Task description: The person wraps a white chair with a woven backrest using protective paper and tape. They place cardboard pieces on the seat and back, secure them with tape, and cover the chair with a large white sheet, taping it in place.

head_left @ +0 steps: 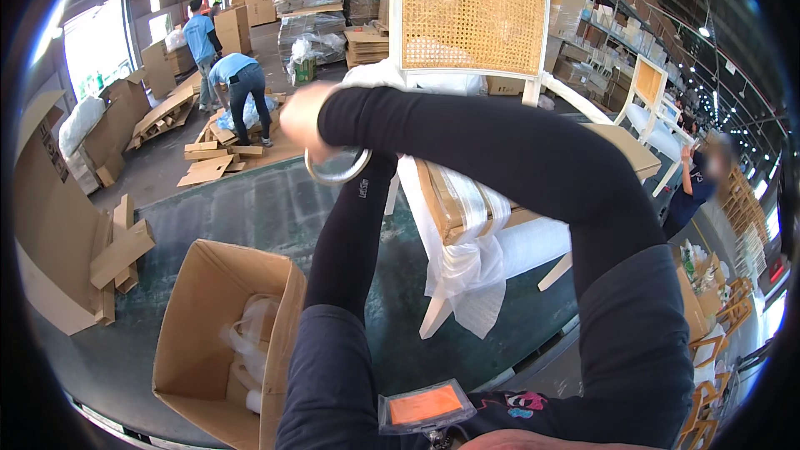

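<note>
My right arm crosses over to the left, and my right hand (308,121) is smeared by motion, its fingers unclear. Just below it shows a pale ring-shaped thing (340,177); whether it is held or worn I cannot tell. My left forearm (348,242) reaches up beneath the right one, hiding my left hand. Beside my arms stands a white chair with a woven cane back (471,21). Brown cardboard (446,208) and clear wrap (471,262) cover its seat area, the wrap bunched near a front leg. White foam sheeting (537,246) lies under the seat.
The chair stands on a dark green work surface (250,212). An open cardboard box (292,300) with plastic wrap inside is at near left. Flattened cardboard (121,258) lies farther left. Two people in blue shirts (237,67) work beyond; another person (696,183) is at right near another chair (650,121).
</note>
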The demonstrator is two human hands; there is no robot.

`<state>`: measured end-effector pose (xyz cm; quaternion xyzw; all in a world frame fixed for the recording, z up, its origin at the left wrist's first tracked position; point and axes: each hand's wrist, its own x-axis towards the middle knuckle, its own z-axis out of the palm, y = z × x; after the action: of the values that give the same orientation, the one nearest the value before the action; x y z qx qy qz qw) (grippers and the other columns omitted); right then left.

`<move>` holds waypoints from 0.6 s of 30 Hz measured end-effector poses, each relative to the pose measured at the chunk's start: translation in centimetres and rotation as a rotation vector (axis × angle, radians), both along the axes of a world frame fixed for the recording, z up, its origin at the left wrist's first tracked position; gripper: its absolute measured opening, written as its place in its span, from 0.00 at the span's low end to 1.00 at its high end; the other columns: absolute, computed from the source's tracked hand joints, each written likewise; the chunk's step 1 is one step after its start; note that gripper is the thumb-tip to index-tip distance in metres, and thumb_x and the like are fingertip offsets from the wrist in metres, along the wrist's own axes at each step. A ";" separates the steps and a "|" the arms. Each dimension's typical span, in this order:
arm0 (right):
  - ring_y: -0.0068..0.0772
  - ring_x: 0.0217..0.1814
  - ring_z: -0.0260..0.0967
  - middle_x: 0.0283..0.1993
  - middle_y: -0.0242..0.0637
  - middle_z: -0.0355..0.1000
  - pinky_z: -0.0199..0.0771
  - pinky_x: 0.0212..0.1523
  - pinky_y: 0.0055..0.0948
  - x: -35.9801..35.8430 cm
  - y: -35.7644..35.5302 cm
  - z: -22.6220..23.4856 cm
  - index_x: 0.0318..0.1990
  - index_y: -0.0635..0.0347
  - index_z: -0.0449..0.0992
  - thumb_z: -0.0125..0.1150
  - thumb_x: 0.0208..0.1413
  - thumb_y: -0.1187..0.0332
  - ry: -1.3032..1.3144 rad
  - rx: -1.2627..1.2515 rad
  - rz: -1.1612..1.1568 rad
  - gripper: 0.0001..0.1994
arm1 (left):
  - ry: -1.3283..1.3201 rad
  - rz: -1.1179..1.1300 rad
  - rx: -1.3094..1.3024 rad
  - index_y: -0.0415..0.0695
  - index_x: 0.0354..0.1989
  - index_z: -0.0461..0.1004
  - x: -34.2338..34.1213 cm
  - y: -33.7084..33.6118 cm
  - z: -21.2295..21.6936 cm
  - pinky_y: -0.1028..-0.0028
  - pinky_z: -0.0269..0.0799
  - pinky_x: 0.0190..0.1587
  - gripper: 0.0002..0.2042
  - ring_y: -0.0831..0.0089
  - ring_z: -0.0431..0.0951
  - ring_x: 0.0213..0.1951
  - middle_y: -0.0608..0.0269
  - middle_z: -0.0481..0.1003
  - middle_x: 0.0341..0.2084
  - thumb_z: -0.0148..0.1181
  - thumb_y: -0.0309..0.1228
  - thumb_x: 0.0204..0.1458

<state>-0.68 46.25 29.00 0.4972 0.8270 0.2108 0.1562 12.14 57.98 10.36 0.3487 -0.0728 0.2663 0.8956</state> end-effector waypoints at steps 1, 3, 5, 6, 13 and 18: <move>0.45 0.34 0.78 0.30 0.46 0.77 0.78 0.36 0.38 0.3 -0.1 -1.9 0.29 0.63 0.81 0.63 0.43 0.68 0.109 0.045 -0.028 0.08 | -0.043 -0.009 -0.022 0.43 0.50 0.69 0.6 -0.5 -0.7 0.64 0.73 0.46 0.19 0.66 0.76 0.43 0.58 0.74 0.42 0.50 0.43 0.57; 0.48 0.36 0.78 0.30 0.50 0.77 0.77 0.38 0.39 1.7 0.0 -4.7 0.28 0.65 0.81 0.61 0.42 0.71 0.237 0.072 -0.090 0.08 | -0.121 -0.034 -0.078 0.43 0.53 0.67 1.5 -1.7 -3.2 0.63 0.71 0.49 0.22 0.65 0.74 0.47 0.57 0.73 0.46 0.49 0.45 0.57; 0.48 0.35 0.78 0.30 0.52 0.77 0.78 0.38 0.39 2.1 -0.1 -6.2 0.29 0.65 0.81 0.60 0.40 0.72 0.246 0.060 -0.054 0.08 | -0.196 0.005 -0.101 0.43 0.55 0.65 0.4 -1.2 -4.8 0.62 0.68 0.53 0.24 0.64 0.72 0.51 0.56 0.71 0.49 0.48 0.47 0.58; 0.48 0.35 0.78 0.31 0.52 0.77 0.77 0.39 0.39 3.0 -0.2 -7.0 0.28 0.66 0.81 0.60 0.39 0.72 0.196 -0.045 -0.128 0.08 | -0.230 0.003 -0.132 0.42 0.57 0.64 0.5 -1.9 -6.2 0.61 0.67 0.54 0.25 0.64 0.71 0.52 0.55 0.70 0.51 0.47 0.49 0.58; 0.47 0.41 0.78 0.37 0.51 0.78 0.77 0.43 0.38 4.4 -0.7 -10.6 0.32 0.64 0.82 0.62 0.39 0.70 0.113 -0.111 -0.342 0.11 | -0.381 0.035 -0.195 0.43 0.66 0.55 -9.7 -6.4 -11.6 0.52 0.54 0.66 0.33 0.59 0.59 0.66 0.52 0.59 0.65 0.54 0.49 0.56; 0.41 0.41 0.79 0.36 0.46 0.79 0.77 0.42 0.36 2.0 4.0 -11.2 0.31 0.62 0.83 0.67 0.37 0.70 -0.015 -0.372 -0.491 0.10 | -0.260 0.270 0.241 0.43 0.51 0.72 -15.8 -7.2 -9.2 0.58 0.59 0.59 0.16 0.61 0.71 0.53 0.58 0.74 0.43 0.59 0.35 0.57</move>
<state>1.32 50.24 17.81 0.6434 0.7054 0.0156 0.2968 -3.66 50.75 1.15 0.4228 -0.1717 0.4157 0.7867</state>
